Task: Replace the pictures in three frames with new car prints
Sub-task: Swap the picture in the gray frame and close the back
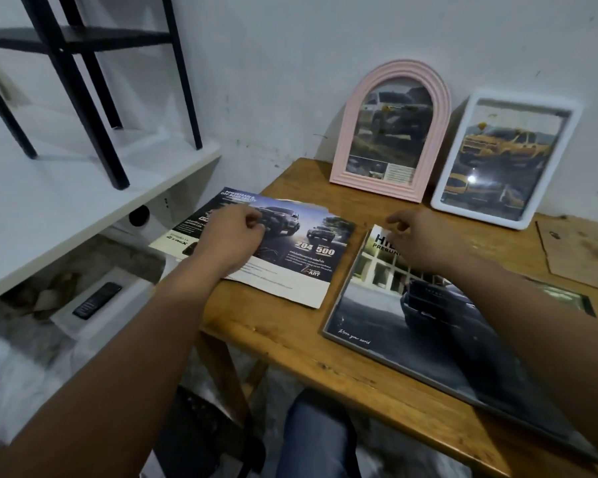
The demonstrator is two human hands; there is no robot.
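Resting loosely curled on the brochure [273, 246], the left hand [230, 236] seems to pin the loose sheet against the table [290, 339], part of it overhanging the left edge. The right hand [416, 241] hovers over the top of the third frame [387, 315], fingers half bent and gripping nothing; whether they touch it I cannot tell. That frame lies flat with a dark car print showing, probably for easy access. Against the wall lean the pink frame [390, 129] and white frame [504, 157], both showing car prints, seemingly finished and set aside. A backing board [587, 257] lies to the right, likely awaiting refitting.
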